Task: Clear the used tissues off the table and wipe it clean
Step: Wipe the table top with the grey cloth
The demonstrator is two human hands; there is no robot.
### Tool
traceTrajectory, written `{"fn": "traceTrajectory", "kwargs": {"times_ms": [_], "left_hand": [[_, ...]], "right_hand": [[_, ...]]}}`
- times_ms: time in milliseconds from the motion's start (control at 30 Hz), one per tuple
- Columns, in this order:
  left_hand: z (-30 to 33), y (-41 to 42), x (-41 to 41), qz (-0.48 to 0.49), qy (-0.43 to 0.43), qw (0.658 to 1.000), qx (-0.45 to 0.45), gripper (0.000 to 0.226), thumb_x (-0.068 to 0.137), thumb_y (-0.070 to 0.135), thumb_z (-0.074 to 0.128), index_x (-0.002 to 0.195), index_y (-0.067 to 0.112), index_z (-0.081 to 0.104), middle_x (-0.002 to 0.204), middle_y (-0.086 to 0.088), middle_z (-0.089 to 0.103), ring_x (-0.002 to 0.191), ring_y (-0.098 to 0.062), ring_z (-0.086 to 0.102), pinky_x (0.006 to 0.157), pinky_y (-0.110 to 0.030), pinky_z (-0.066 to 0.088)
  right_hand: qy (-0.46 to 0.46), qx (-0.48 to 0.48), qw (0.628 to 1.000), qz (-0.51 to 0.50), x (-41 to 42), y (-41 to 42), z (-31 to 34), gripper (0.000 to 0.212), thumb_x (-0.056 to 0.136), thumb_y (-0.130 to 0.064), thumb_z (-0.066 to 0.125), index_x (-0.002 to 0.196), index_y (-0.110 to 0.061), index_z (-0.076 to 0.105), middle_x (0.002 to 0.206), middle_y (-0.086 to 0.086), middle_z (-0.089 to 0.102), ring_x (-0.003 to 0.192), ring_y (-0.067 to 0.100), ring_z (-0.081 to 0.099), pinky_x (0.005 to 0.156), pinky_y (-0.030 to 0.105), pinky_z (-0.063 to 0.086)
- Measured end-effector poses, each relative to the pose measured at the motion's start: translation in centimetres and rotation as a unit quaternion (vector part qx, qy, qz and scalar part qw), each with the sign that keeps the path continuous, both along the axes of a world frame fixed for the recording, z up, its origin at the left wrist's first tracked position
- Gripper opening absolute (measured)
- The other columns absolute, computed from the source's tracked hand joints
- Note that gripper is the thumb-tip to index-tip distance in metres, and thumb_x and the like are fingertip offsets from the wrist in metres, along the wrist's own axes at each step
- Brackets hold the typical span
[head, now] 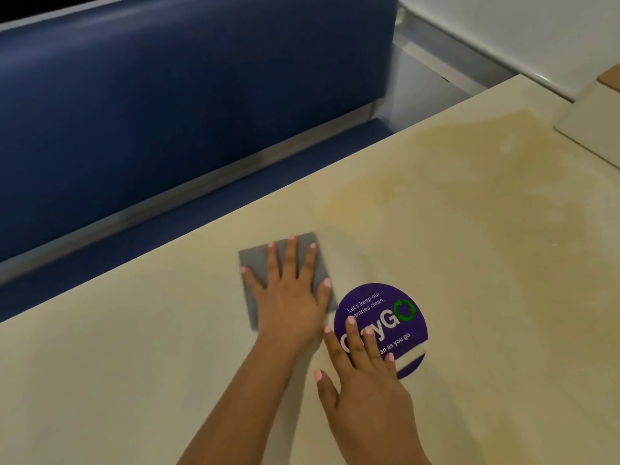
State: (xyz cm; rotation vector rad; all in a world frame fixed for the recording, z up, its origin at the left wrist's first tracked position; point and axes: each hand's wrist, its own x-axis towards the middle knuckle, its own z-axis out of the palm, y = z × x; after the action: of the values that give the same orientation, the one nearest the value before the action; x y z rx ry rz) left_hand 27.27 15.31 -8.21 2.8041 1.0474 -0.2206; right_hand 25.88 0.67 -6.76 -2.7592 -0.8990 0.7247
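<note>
A folded grey cloth (312, 263) lies on the cream table (134, 380) near its far edge. My left hand (288, 297) presses flat on the cloth with its fingers spread and straight. My right hand (365, 374) rests flat on the table just to the right, its fingers over a round purple sticker (399, 317). A yellowish wet smear (436, 162) spreads across the table's far right part. No tissues are in view.
A blue padded bench (167, 112) runs along the table's far side, with its seat (235, 186) just below the edge. A second pale tabletop (590, 129) adjoins at the upper right, below a white wall (503, 28).
</note>
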Motion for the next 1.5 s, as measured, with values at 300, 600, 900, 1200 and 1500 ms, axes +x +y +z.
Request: {"fn": "traceTrajectory", "kwargs": {"times_ms": [300, 600, 900, 1200, 1500], "left_hand": [[-0.5, 6.5, 0.6, 0.045, -0.025, 0.999, 0.0, 0.059, 0.096, 0.053, 0.014, 0.148, 0.035, -0.005, 0.158, 0.004, -0.006, 0.145, -0.025, -0.008, 0.111, -0.063, 0.001], [-0.6, -1.2, -3.1, -0.016, 0.001, 1.0, -0.004, 0.068, 0.081, 0.059, -0.01, 0.145, 0.036, -0.017, 0.157, 0.004, -0.017, 0.143, -0.025, -0.017, 0.109, -0.063, -0.004], [-0.7, 1.6, -4.1, 0.027, -0.018, 0.999, -0.012, 0.058, 0.094, 0.054, 0.009, 0.147, 0.037, -0.009, 0.158, 0.005, -0.012, 0.144, -0.022, -0.013, 0.111, -0.062, -0.001], [-1.0, -5.2, -6.1, -0.034, -0.004, 0.999, -0.005, 0.068, 0.081, 0.059, -0.01, 0.146, 0.037, -0.013, 0.157, 0.005, -0.015, 0.144, -0.023, -0.015, 0.109, -0.063, -0.004], [-0.7, -4.4, -10.7, 0.033, -0.011, 0.999, 0.0, 0.073, 0.08, 0.059, -0.008, 0.148, 0.035, -0.004, 0.158, 0.003, -0.007, 0.145, -0.025, -0.008, 0.108, -0.064, 0.001]], "right_hand": [[0.031, 0.007, 0.999, 0.018, 0.4, -0.9, 0.5, 0.066, 0.098, -0.046, 0.002, 0.122, -0.033, 0.062, 0.122, -0.006, 0.064, 0.108, 0.017, 0.064, 0.073, 0.031, 0.055], [0.069, 0.195, 0.976, -0.071, 0.9, -2.2, 2.3, 0.054, 0.1, -0.034, 0.032, 0.148, -0.039, 0.008, 0.15, -0.03, 0.004, 0.142, 0.001, 0.017, 0.104, 0.022, 0.037], [0.123, 0.286, 0.928, -0.206, 2.4, -5.5, 2.1, 0.05, 0.095, -0.026, 0.047, 0.139, -0.047, 0.034, 0.079, -0.011, 0.056, 0.072, 0.002, 0.054, 0.064, 0.02, 0.045], [0.119, 0.312, 0.919, -0.208, 1.4, -6.5, 2.5, 0.052, 0.094, -0.024, 0.051, 0.141, -0.04, 0.034, 0.092, -0.012, 0.055, 0.08, 0.004, 0.053, 0.062, 0.01, 0.041], [0.091, 0.32, 0.908, -0.257, 0.3, -9.5, 3.6, 0.053, 0.096, -0.025, 0.049, 0.144, -0.037, 0.03, 0.145, -0.014, 0.041, 0.103, -0.008, 0.05, 0.092, 0.016, 0.035]]}}
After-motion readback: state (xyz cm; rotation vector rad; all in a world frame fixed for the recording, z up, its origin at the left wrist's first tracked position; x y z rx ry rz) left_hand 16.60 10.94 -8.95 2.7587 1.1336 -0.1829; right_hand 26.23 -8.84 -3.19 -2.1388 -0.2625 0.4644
